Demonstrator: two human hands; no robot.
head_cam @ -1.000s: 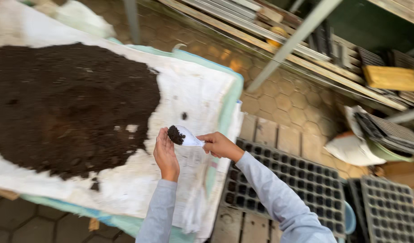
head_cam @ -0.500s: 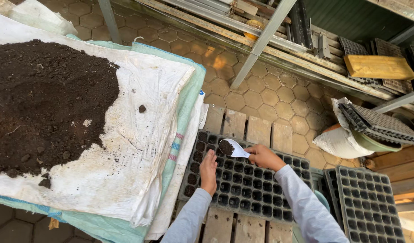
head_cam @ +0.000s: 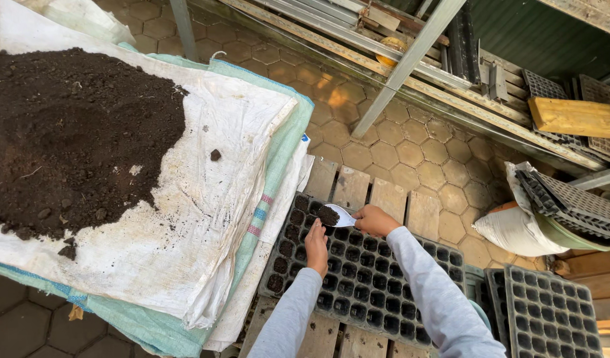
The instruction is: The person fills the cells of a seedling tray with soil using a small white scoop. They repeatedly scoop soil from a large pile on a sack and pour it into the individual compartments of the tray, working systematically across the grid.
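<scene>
The right hand (head_cam: pixel 374 220), fingers clenched on a white scoop (head_cam: pixel 341 217) of soil, should tip slowly over the seedling tray (head_cam: pixel 384 278) cell while the open left hand (head_cam: pixel 316 246) at seven o'clock shields spills.

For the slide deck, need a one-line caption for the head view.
Right hand holds a white scoop of soil over a black seedling tray, left hand resting on the cells, soil pile alongside.

Hexagonal paving floor (head_cam: pixel 411 156), sunlit in patches; slanted grey metal post (head_cam: pixel 411 63); cluttered shelving (head_cam: pixel 517 73) along the dark green wall (head_cam: pixel 544 40).
</scene>
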